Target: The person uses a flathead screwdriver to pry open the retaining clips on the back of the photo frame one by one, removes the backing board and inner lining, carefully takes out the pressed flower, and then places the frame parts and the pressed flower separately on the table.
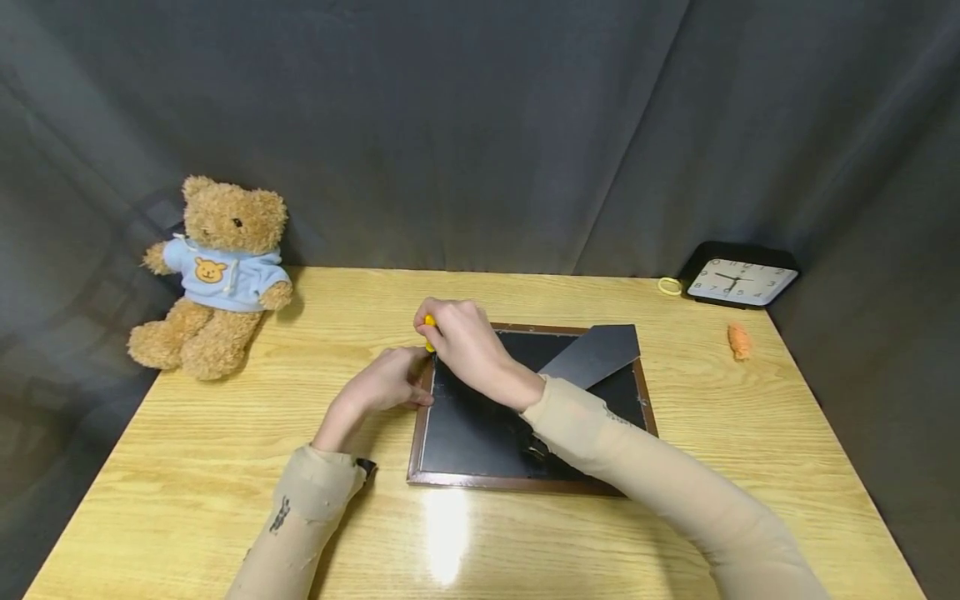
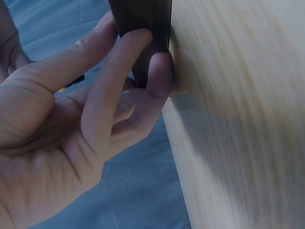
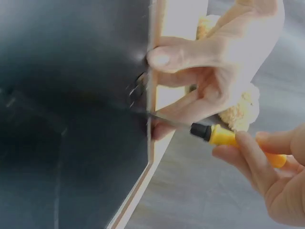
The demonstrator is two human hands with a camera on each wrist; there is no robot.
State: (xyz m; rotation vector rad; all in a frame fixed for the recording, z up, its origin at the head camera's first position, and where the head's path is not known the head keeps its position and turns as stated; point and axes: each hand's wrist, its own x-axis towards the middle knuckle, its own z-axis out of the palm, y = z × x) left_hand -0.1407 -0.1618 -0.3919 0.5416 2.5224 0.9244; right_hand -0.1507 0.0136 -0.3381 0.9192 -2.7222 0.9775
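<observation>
Right hand [image 1: 471,343] pinches the yellow handle [image 3: 224,136] of a screwdriver, thumb and fingers closed round the smooth grip. Beyond its black collar [image 3: 200,130], a thin metal shaft [image 3: 172,122] slants towards the frame's left edge; the tip is hard to make out against the dark board. In the head view the handle stands roughly upright, mostly covered by the fingers.

Left hand [image 1: 384,382] grips that same edge, thumb on the upper side and bent fingers against the outside; the left wrist view cuts the frame off at the top. The frame [image 1: 498,481] lies back up on the bench [image 1: 187,492], its longer sides seemingly running left to right, with a narrow, glossy brown rim round a flat black board [image 1: 472,446]. A flat grey strut [image 1: 603,350] points to the far right corner, its lower end hidden by the right forearm. The beige sleeve [image 1: 637,467] also covers the near right corner, and a small dark object [image 1: 535,450] beside it is unclear.
</observation>
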